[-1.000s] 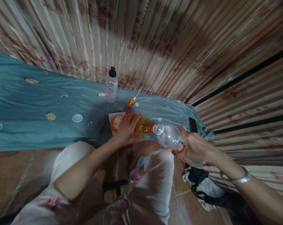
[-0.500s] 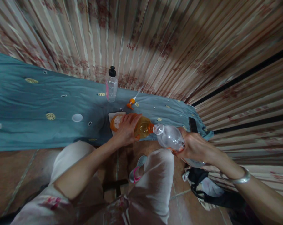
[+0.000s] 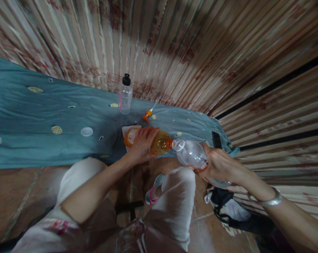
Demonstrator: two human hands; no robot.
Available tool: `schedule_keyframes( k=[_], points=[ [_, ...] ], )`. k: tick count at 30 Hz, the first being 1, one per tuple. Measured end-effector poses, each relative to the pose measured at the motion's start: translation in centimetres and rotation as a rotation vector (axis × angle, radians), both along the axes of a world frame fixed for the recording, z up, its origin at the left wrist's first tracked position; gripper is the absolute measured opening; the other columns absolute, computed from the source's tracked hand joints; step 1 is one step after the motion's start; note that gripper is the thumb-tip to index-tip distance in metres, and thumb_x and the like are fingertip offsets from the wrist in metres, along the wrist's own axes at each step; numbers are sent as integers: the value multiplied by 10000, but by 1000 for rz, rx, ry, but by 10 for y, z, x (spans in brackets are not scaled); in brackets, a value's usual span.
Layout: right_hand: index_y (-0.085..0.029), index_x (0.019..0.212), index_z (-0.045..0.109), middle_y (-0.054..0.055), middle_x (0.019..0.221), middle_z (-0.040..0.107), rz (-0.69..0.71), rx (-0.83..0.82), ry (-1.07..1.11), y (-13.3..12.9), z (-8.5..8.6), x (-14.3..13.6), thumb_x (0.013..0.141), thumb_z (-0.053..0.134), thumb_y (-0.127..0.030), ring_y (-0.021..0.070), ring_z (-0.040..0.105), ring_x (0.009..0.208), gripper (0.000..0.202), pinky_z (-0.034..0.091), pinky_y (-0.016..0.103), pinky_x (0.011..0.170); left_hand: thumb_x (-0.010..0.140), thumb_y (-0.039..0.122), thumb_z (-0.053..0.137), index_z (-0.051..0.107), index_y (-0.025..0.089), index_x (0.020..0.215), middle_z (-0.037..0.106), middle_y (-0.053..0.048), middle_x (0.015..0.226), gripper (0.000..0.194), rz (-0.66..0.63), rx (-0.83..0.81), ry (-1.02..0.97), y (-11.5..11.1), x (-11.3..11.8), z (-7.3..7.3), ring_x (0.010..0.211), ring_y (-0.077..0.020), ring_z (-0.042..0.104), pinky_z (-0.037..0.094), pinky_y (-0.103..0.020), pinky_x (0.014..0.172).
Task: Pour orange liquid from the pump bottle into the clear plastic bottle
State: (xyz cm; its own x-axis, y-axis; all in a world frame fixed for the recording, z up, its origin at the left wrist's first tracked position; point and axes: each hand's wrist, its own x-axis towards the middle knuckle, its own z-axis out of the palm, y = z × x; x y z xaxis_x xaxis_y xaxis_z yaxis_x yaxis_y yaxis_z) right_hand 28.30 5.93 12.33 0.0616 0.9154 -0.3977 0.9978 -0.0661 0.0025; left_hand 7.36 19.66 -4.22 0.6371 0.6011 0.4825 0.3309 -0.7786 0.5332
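Observation:
My left hand (image 3: pixel 143 143) is wrapped round an orange bottle (image 3: pixel 161 142) that lies nearly level, its neck pointing right. In my right hand (image 3: pixel 214 163) is a clear plastic bottle (image 3: pixel 192 154), tilted so that its mouth meets the orange bottle's neck. Whether liquid passes between them I cannot tell. Behind them, an orange pump top (image 3: pixel 147 115) with a thin clear tube lies on the cloth. A clear bottle with a black cap (image 3: pixel 125 95) stands farther back. To the left lies a round white lid (image 3: pixel 86 131).
A teal patterned cloth (image 3: pixel 71 119) covers the surface before me, against a pleated curtain (image 3: pixel 148 45). A dark flat object (image 3: pixel 216 140) lies near its right end. A black and white bag (image 3: pixel 232 209) rests on the tiled floor at the right. My knees are close below the bottles.
Both hands and both bottles hold nearly the same position, mouth to mouth. Only a very slight shift of the view shows.

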Motion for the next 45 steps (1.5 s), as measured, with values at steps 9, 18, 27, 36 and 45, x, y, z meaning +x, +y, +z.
schedule_keyframes(
  k=[9,18,27,36,45],
  points=[
    [-141,1025,496,81,782,684,-1,19,12,-1,-1,0,675,587,-380,224,661,675,434,380,272,556,616,288,746,323,153,1405,483,-174,1322,905,1,0,3,-1,0,1,1220,-349,456,335,-518,1056],
    [-136,1051,487,72,759,684,-23,10,4,-1,-1,0,681,582,-377,226,660,676,452,371,272,553,609,292,744,321,157,1399,482,-179,1324,905,-1,-2,-8,-1,0,2,1217,-353,460,341,-521,1044],
    [-141,1061,494,78,775,696,-15,11,-15,-1,0,-1,682,588,-361,238,674,673,448,378,276,546,603,277,748,328,156,1403,481,-177,1321,911,-6,-15,-15,-1,0,3,1218,-350,455,336,-528,1051],
    [-134,1073,477,77,783,683,-5,6,-32,-1,-2,1,702,578,-391,243,682,710,463,373,278,550,603,286,754,333,138,1396,487,-182,1315,910,-5,3,-4,0,1,1,1206,-348,463,353,-519,1037],
    [-137,1059,495,89,789,695,-19,5,-5,-1,1,-2,684,584,-352,235,667,692,442,377,278,566,602,298,750,329,149,1403,481,-185,1321,917,-12,-10,-9,-1,0,3,1216,-356,459,336,-536,1051]
  ],
)
